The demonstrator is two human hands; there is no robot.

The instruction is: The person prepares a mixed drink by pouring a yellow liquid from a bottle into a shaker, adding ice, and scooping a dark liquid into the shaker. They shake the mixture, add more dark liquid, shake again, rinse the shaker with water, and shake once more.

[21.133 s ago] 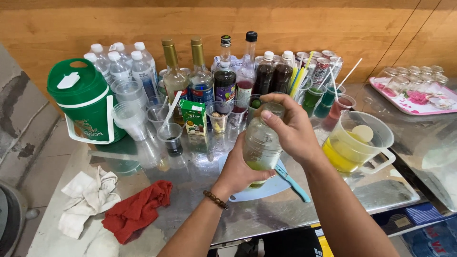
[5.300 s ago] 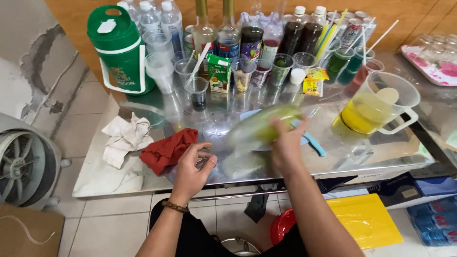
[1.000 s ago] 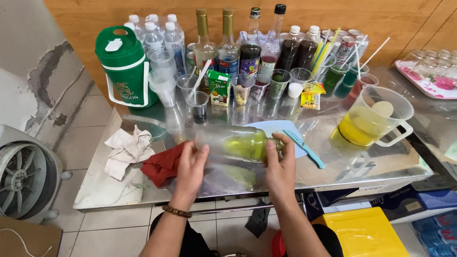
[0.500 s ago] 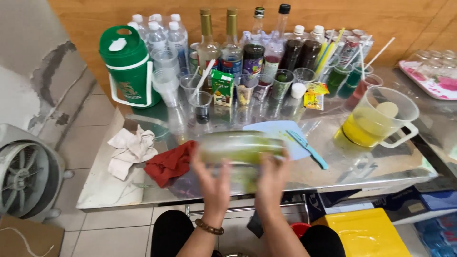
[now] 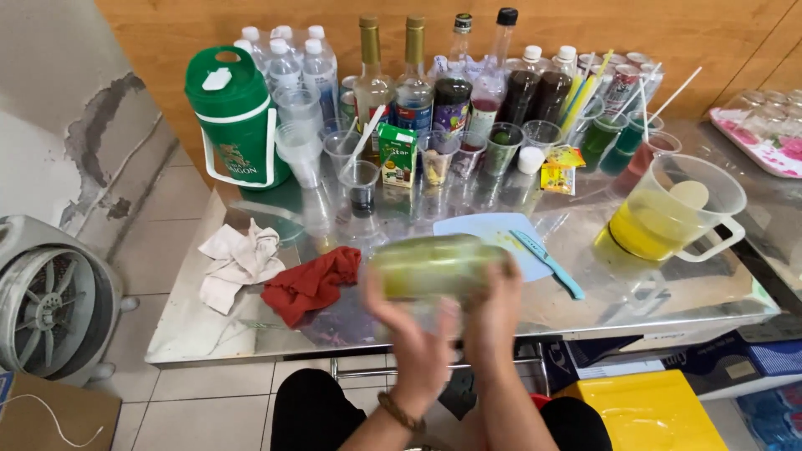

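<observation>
2 hands (image 5: 455, 321) clamp a blurred jar (image 5: 434, 266) of green liquid end to end — likely heavy, slick; grip both ends.

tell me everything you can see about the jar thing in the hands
The jar is a clear container with green-yellow liquid inside, lying on its side and badly motion-blurred. The left hand grips its left end and the right hand its right end. It is held in the air above the near edge of the shiny metal table, apart from it. Any lid is too blurred to tell.
</observation>
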